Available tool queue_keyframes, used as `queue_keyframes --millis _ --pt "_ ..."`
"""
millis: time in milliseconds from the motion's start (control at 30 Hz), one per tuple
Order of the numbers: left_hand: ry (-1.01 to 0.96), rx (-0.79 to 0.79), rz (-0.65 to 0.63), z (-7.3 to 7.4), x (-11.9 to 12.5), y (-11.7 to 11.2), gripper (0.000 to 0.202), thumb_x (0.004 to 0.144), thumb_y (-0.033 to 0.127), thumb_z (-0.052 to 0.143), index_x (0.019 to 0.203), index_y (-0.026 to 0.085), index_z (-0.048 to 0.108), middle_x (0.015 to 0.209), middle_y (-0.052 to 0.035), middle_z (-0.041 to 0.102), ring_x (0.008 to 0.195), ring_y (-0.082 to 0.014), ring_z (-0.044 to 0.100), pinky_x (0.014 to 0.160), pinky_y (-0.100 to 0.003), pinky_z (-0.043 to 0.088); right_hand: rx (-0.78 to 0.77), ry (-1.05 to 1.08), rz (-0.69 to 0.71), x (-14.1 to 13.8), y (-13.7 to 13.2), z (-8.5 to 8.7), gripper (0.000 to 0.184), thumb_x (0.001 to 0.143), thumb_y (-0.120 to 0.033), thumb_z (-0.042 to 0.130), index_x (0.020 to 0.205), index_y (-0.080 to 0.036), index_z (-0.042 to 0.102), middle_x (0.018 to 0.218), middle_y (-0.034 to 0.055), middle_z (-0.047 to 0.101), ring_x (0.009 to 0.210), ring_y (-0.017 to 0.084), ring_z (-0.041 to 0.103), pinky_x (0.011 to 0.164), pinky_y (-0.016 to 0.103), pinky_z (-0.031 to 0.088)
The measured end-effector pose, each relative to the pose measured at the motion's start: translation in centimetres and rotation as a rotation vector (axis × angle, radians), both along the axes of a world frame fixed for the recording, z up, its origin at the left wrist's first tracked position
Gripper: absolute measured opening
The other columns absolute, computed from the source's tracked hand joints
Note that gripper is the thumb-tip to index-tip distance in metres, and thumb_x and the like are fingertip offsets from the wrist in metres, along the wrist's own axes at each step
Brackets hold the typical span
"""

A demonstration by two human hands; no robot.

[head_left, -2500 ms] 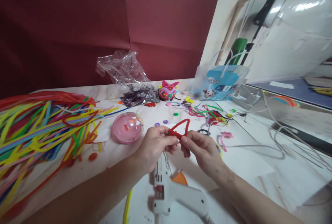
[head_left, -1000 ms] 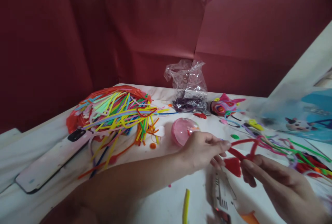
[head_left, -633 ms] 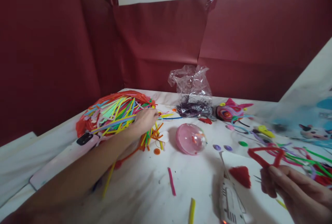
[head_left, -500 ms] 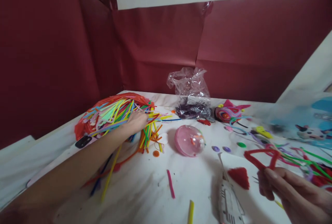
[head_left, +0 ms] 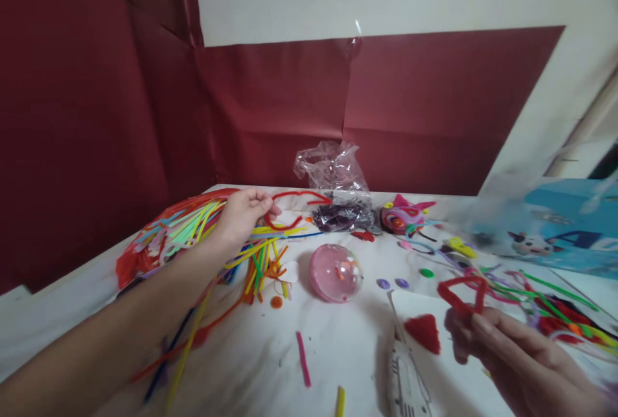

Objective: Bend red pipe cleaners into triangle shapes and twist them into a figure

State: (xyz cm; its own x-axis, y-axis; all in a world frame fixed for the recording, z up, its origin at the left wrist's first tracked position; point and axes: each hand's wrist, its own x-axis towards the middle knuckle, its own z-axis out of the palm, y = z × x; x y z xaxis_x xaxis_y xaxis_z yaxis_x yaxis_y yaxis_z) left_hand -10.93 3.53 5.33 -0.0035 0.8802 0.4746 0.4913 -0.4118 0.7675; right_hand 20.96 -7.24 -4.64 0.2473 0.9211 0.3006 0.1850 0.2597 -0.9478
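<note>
In my left hand [head_left: 246, 214] is a bent red pipe cleaner [head_left: 297, 194], pinched and lifted beside the heap of colourful pipe cleaners [head_left: 193, 227]. The heap spills from a red plastic bag [head_left: 128, 262] at the left. At the right, the fingers of my right hand [head_left: 516, 346] pinch a red pipe cleaner triangle [head_left: 463, 295] by its lower corner. Below and left of that hand, a filled red triangle [head_left: 423, 333] lies on white paper [head_left: 456, 378]. A white glue gun [head_left: 408, 381] rests close by.
A pink and clear ball [head_left: 335, 273] sits mid-table. Behind it are a clear plastic bag [head_left: 338, 169] and a pink pipe cleaner figure [head_left: 403, 216]. More pipe cleaners [head_left: 560, 307] and a blue bag [head_left: 570, 224] lie at the right. Loose pieces include a pink strip [head_left: 303, 359].
My left hand has risen out of the heap with a bent red pipe cleaner. My right hand keeps its hold on the red triangle. The camera view has shifted slightly up and right.
</note>
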Motion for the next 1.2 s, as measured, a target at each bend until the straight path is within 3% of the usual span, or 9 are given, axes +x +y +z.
queue_keyframes --millis 100,167,233,367,500,667,800,1000,1200 --pt "-0.329 -0.074 -0.122 -0.6 4.0 -3.6 0.013 0.072 0.027 0.054 0.068 0.015 0.052 0.062 -0.0043 0.066 0.05 -0.0117 0.056 0.049 -0.022 0.041 -0.095 0.243 0.208 -0.8 -1.0 1.8 0.026 0.07 -0.046 0.059 0.06 -0.024 0.069 0.067 0.012 0.066 0.069 0.029 0.062 0.065 0.04 0.051" --pt "-0.373 -0.102 -0.188 -1.5 6.5 -5.7 0.011 0.072 0.024 0.055 0.067 0.016 0.054 0.061 -0.0032 0.065 0.052 -0.0116 0.056 0.05 -0.021 0.041 -0.168 0.355 0.287 -1.5 -1.7 3.2 0.02 0.071 -0.039 0.062 0.075 -0.023 0.072 0.093 0.0134 0.068 0.086 0.03 0.061 0.08 0.042 0.046" --pt "-0.405 -0.107 -0.226 -2.3 8.6 -7.2 0.009 0.072 0.022 0.056 0.066 0.016 0.054 0.06 -0.0019 0.064 0.053 -0.012 0.056 0.053 -0.022 0.042 -0.116 0.467 0.361 -2.2 -1.8 4.5 0.016 0.072 -0.035 0.063 0.075 -0.022 0.071 0.109 0.0114 0.064 0.099 0.03 0.057 0.086 0.043 0.043" --pt "-0.377 -0.113 -0.326 -3.8 11.1 -8.5 0.009 0.073 0.023 0.056 0.067 0.017 0.056 0.067 -0.0032 0.063 0.065 -0.015 0.059 0.062 -0.025 0.044 0.059 0.526 0.402 -2.5 -0.8 6.4 0.014 0.071 -0.031 0.066 0.064 -0.02 0.069 0.076 0.0063 0.069 0.081 0.021 0.061 0.081 0.037 0.045" --pt "-0.319 -0.23 -0.461 -3.8 11.8 -8.7 0.014 0.073 0.029 0.058 0.072 0.016 0.058 0.071 -0.0043 0.062 0.07 -0.0151 0.057 0.066 -0.025 0.042 0.122 0.47 0.444 -0.9 0.2 7.9 0.014 0.071 -0.029 0.068 0.063 -0.017 0.068 0.066 0.0032 0.067 0.063 0.013 0.059 0.064 0.024 0.046" --pt "-0.427 -0.435 -0.601 -1.5 12.6 -8.5 0.028 0.072 0.036 0.06 0.088 0.013 0.057 0.07 -0.0033 0.06 0.055 -0.0088 0.048 0.052 -0.021 0.038 -0.045 0.145 0.672 0.1 0.5 9.2 0.021 0.071 -0.029 0.068 0.059 -0.013 0.063 0.055 0.0024 0.062 0.049 0.01 0.054 0.05 0.021 0.043" --pt "-0.531 -0.502 -0.768 -0.8 13.5 -8.3 0.031 0.075 0.045 0.055 0.077 0.013 0.055 0.061 0.0009 0.051 0.051 -0.0068 0.044 0.044 -0.019 0.032 -0.159 -0.061 0.755 -0.5 0.9 9.3 0.03 0.071 -0.037 0.065 0.056 -0.014 0.054 0.05 -0.0002 0.054 0.043 0.008 0.047 0.042 0.02 0.036" --pt "-0.478 -0.475 -0.711 -1.9 13.6 -7.8 0.022 0.069 0.032 0.064 0.075 0.013 0.054 0.059 0.0022 0.052 0.049 -0.0065 0.047 0.043 -0.017 0.034 -0.1 -0.215 0.675 -1.0 1.4 9.2 0.035 0.076 -0.041 0.059 0.055 -0.015 0.047 0.052 -0.0033 0.044 0.047 0.007 0.037 0.043 0.02 0.03" --pt "-0.473 -0.429 -0.67 -1.8 13.2 -7.5 0.014 0.068 0.022 0.064 0.07 0.013 0.055 0.056 0.0025 0.053 0.049 -0.0065 0.047 0.046 -0.018 0.038 0.015 -0.225 0.612 -1.4 1.6 9.1 0.029 0.08 -0.035 0.057 0.06 -0.015 0.053 0.06 -0.0008 0.051 0.055 0.009 0.045 0.05 0.021 0.036"
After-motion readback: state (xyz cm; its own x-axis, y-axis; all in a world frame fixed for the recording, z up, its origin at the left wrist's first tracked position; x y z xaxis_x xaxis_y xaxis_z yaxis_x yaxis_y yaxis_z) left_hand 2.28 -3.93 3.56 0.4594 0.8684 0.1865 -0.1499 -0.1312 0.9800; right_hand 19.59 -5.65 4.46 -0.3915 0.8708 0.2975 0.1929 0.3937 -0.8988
